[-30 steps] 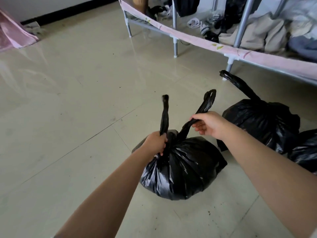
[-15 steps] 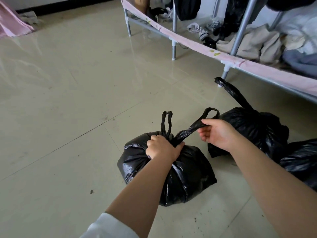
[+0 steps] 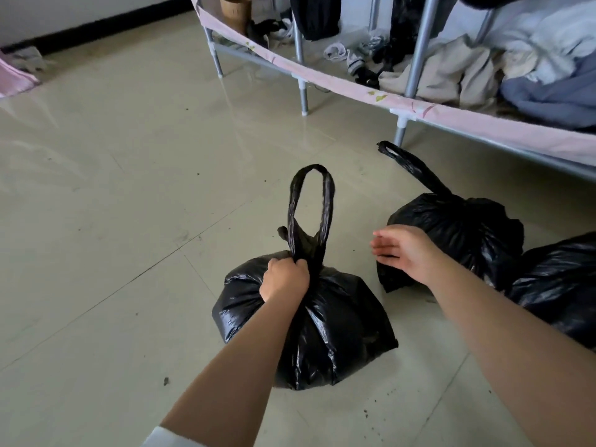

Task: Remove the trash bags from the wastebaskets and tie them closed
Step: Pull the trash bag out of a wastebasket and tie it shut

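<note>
On the glossy beige tiled floor (image 3: 113, 221), the person's left hand (image 3: 283, 279) is curled tight round the gathered neck of the bulging black plastic trash bag (image 3: 322, 330), which sits on the tiles directly in front of them. Above the fist the bag's twisted handle loop (image 3: 311, 201) stands upright, thin and rope-like. The film looks soft, crinkly and slick, so the bunched neck below the loop is the sound place to hold; the belly would only slide and stretch. The bag seems full but not heavy, though its weight cannot be read from this view. Just to the right, the right hand (image 3: 406, 253) hovers with fingers spread and relaxed, holding nothing, near the loop. Behind it lies a second black tied trash bag (image 3: 458, 227) with one tail sticking up, and a third black bag (image 3: 561, 285) at the frame edge, both beside the metal-legged rack with pink trim (image 3: 451, 114).
</note>
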